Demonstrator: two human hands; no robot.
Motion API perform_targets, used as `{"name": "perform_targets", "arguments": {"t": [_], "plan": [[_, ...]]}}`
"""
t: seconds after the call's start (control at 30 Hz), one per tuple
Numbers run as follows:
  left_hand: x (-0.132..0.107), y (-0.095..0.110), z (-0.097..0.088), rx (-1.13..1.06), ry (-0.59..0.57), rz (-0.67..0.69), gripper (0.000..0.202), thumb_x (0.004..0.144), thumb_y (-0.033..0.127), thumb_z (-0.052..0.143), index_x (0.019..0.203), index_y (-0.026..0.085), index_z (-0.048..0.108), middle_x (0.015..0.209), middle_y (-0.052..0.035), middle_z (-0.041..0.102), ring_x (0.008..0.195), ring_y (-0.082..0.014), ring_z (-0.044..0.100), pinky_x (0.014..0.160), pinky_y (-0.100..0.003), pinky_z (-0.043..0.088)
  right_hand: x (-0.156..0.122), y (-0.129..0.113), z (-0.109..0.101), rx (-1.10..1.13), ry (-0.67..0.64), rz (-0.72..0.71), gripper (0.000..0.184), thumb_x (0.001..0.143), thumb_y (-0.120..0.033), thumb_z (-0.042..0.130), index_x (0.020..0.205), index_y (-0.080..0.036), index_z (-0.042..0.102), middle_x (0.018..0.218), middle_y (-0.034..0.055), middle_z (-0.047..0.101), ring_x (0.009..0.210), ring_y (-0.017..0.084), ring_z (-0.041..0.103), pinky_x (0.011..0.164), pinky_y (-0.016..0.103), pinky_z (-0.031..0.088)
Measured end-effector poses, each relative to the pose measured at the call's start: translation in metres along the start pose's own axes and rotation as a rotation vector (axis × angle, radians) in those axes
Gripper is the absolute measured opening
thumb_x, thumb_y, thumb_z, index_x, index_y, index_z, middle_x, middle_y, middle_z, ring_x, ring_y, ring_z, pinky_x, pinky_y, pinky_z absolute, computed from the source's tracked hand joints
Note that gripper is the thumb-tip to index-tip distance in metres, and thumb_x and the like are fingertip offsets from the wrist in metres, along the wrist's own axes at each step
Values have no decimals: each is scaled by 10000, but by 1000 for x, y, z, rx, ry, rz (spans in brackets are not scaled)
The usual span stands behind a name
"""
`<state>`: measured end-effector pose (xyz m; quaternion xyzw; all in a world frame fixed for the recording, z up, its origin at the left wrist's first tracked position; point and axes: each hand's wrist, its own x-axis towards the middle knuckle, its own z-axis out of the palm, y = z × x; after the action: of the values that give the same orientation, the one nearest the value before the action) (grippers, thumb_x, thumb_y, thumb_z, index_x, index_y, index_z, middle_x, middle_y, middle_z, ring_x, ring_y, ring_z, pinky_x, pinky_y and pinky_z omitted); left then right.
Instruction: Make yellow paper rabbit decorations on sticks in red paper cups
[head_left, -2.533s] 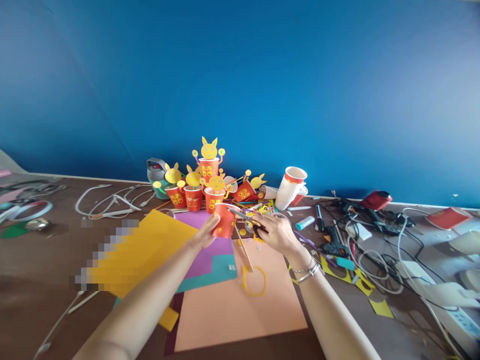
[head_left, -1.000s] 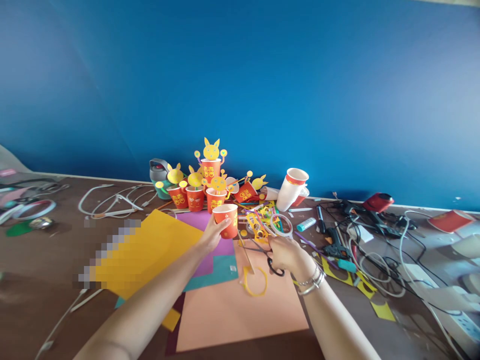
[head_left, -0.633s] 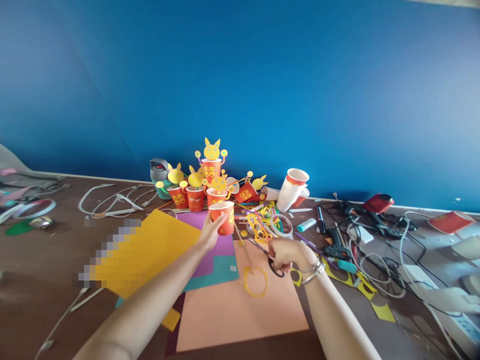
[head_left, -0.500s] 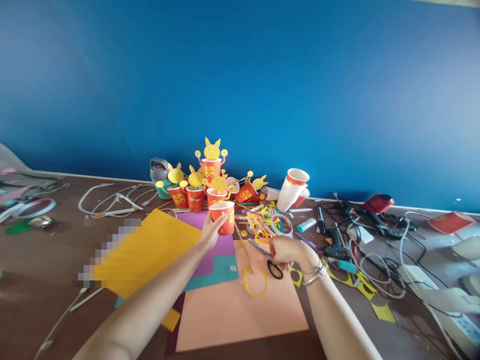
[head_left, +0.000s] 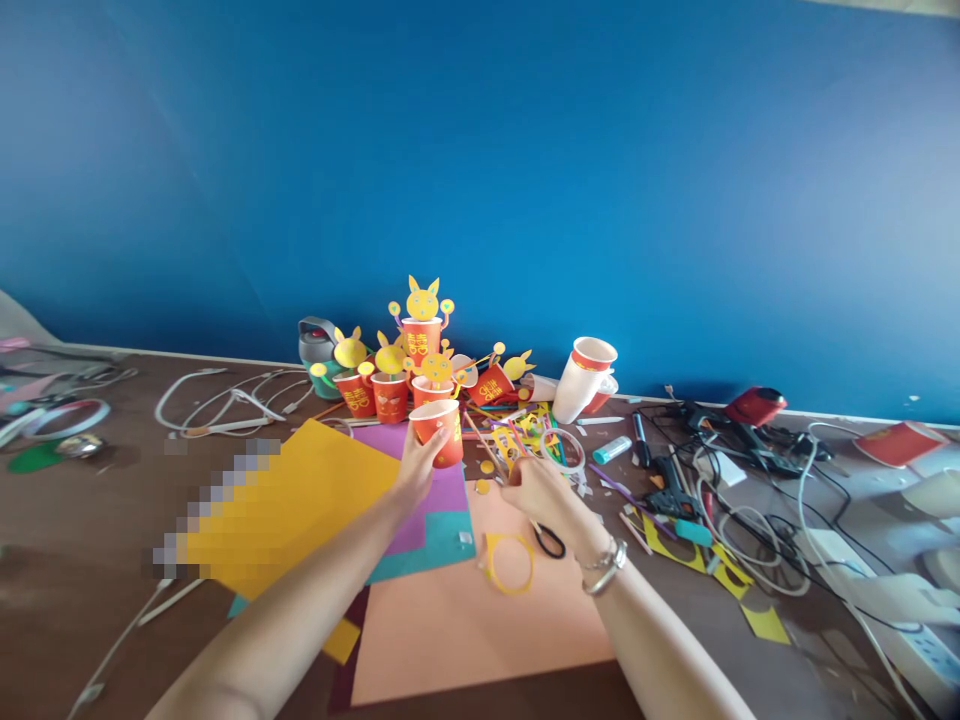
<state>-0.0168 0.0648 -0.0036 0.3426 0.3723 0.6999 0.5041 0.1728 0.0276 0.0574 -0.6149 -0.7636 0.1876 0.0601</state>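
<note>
My left hand [head_left: 421,464] is wrapped around a red paper cup [head_left: 448,448] with gold print, mouth up and slightly tilted. To its right, my right hand [head_left: 536,490] is closed in a pinch on a thin wooden stick [head_left: 480,437], whose far end points up and left toward the cup. Scissors [head_left: 551,541] lie partly hidden under that hand, one black handle loop showing. On the peach paper [head_left: 480,630] below rests a yellow paper scrap [head_left: 493,575] with a round hole cut out.
Behind the cup stand red cups with yellow paper animal heads [head_left: 390,395]. Stacked white cups [head_left: 581,385] and a tape roll [head_left: 564,452] are to the right. Farther right lie a glue gun [head_left: 667,492], cables and a power strip [head_left: 926,655]. Yellow paper [head_left: 300,500] lies left.
My right hand has moved left and picked up the stick that lay across the peach paper. The cup in my left hand has shifted slightly left and tilted.
</note>
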Motion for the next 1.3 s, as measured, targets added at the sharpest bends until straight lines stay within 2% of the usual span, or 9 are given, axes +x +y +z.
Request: {"name": "perform_targets", "arguments": {"t": [0.1,0.17,0.23,0.43,0.5,0.67,0.77,0.97,1.3], "plan": [[0,1,1,14,35,15,625,610,424,810,1153,224,573,1099,-72,663,982,-222,622,842,-323,481,-1,16,-19,161,-73,-5,92,717,-221,564,649,-168,598,548,21,622,564,164,609,499,227,380],[-1,3,2,31,32,12,617,609,415,812,1145,222,575,1063,-64,670,964,-214,621,833,-319,475,-3,24,-27,305,-144,5,47,721,-215,560,722,-174,583,516,-13,599,478,142,579,446,214,372],[-2,4,3,37,-2,5,608,606,400,816,1137,221,579,1024,-56,678,940,-208,623,817,-316,473,-6,29,-33,452,-198,-14,117,712,-183,560,829,-185,567,533,-41,603,420,120,551,399,197,358],[-5,7,5,28,-117,-2,582,636,372,800,1153,219,581,1041,-70,687,989,-224,616,839,-325,472,-20,22,-49,682,-397,-115,130,735,-207,579,843,-201,508,592,-47,618,395,91,519,375,182,380],[-5,7,5,36,-124,-10,578,647,364,794,1162,216,576,1073,-73,677,1000,-220,609,839,-319,474,-21,16,-50,803,-318,-178,101,767,-244,573,839,-195,522,671,-16,643,481,102,568,441,197,438],[-9,6,7,63,-143,-71,552,642,329,803,1133,196,588,1073,-78,662,950,-218,616,810,-321,487,-18,-3,-35,945,338,-378,153,848,-344,567,862,-192,584,818,37,643,692,137,615,600,237,500],[-13,6,10,97,-182,-98,512,655,341,795,1100,182,600,1034,-81,665,908,-218,623,775,-321,493,-19,-10,-25,829,547,-435,108,896,-291,525,889,-200,583,815,35,651,733,144,628,646,244,500],[-18,6,11,141,-214,-70,527,668,352,787,1123,192,574,1029,-73,661,907,-217,623,772,-322,483,-23,-12,-17,503,571,-517,97,888,-184,502,926,-216,586,824,26,683,730,146,646,667,250,487],[-17,1,6,192,-233,-27,524,704,381,752,1159,212,552,1065,-76,645,981,-229,604,825,-359,493,-19,-14,-4,364,659,-719,160,881,-110,495,967,-222,570,865,27,692,744,147,646,691,265,488]]}}
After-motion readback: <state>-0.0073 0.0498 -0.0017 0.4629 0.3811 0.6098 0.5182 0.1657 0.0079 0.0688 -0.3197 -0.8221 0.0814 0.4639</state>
